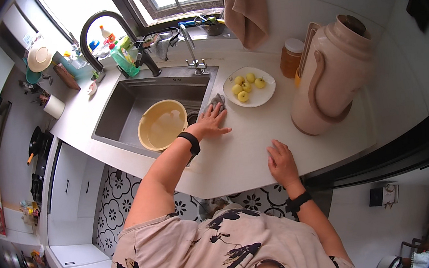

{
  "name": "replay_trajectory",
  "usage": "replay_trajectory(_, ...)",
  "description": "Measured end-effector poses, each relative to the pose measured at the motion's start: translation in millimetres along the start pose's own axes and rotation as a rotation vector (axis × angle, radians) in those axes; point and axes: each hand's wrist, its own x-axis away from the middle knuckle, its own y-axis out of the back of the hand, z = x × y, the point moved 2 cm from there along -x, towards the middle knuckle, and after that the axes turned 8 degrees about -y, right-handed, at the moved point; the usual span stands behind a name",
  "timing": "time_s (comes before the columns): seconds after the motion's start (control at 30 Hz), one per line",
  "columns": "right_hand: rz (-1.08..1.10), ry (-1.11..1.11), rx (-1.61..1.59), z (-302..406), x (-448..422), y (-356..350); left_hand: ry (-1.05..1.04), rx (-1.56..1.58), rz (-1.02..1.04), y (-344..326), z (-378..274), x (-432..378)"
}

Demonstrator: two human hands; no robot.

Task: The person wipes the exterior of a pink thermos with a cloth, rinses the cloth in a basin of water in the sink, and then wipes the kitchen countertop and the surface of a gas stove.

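Observation:
My left hand (213, 122) lies flat on the pale countertop (241, 162) at the sink's right rim, its fingertips pressing on a crumpled grey cloth (217, 101). Over the counter's front edge, my right hand (282, 162) rests with its fingers loosely bent, and no object shows in it. Beyond my hands stands a white plate (267, 94) with several small yellow-green fruits (246, 87). Left of my left hand, a yellow plastic basin (162, 125) holding water sits in the steel sink (120, 109).
A large pink thermos flask (331, 77) stands at the right, beside a lidded jar (291, 57). A black faucet (87, 41), a slim chrome tap (191, 49) and a green dish soap bottle (123, 60) line the sink's back. A brown towel (246, 11) hangs above.

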Motion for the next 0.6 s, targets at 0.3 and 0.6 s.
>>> replay_trajectory(0.3,-0.005,-0.017,0.016,3,-1,3,-0.152,0.087,0.028,-5,-20,4)
replay_trajectory(0.6,-0.058,-0.005,0.000,3,4,1,-0.684,0.006,-0.031,-48,-110,75)
